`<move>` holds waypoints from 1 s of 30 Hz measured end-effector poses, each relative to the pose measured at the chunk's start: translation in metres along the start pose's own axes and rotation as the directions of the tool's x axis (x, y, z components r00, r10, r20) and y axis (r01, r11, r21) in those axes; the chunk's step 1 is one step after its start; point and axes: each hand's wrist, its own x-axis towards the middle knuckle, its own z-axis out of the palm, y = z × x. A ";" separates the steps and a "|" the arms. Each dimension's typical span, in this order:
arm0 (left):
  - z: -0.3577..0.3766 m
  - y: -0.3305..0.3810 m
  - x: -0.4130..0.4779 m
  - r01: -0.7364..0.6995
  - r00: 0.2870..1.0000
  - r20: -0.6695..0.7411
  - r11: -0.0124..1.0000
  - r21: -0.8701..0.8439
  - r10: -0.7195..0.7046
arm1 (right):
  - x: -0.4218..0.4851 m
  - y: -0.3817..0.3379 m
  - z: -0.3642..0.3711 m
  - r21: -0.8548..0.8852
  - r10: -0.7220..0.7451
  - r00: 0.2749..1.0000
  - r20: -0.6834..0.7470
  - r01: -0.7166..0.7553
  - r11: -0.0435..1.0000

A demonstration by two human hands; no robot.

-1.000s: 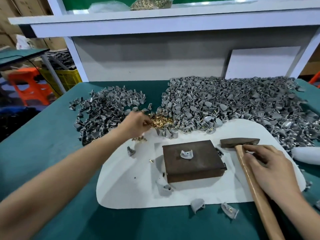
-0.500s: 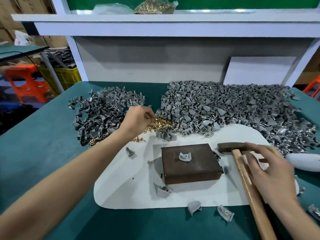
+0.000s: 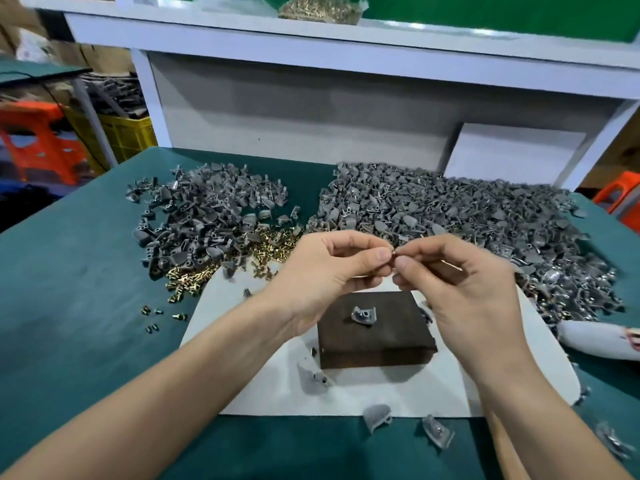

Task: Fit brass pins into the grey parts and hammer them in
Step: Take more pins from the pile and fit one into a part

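Green-topped table [image 3: 69, 323] up front, and behind it a grey back panel [image 3: 311, 116] under a white shelf [image 3: 381, 46], light glinting along its top. A white board [image 3: 512, 154] stands against the panel at right. Off left, an orange stool [image 3: 38, 140], a yellow crate [image 3: 128, 133], and cardboard boxes [image 3: 97, 57]; another orange stool [image 3: 620, 199] far right.

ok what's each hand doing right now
left hand: fingers pinch a small brass pin
right hand: fingers pinch the same pin's other end
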 end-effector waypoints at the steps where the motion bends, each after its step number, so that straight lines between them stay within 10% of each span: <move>1: -0.001 -0.002 0.000 -0.007 1.000 -0.002 1.000 0.002 0.007 | 0.000 0.001 0.001 -0.034 -0.001 1.000 0.004 0.002 0.999; 9: -0.010 -0.013 -0.004 -0.062 0.995 -0.057 0.966 0.249 0.078 | 0.002 0.015 0.000 -0.313 -0.040 0.993 0.114 0.074 0.947; 17: -0.025 -0.061 -0.031 -0.130 0.957 -0.011 0.464 0.876 0.289 | 0.001 0.035 0.002 -0.465 0.152 0.948 0.281 -0.004 0.885; 30: -0.028 -0.082 -0.028 -0.175 0.928 -0.138 0.731 0.660 0.347 | -0.008 0.044 0.004 -0.414 0.149 0.948 0.281 -0.020 0.910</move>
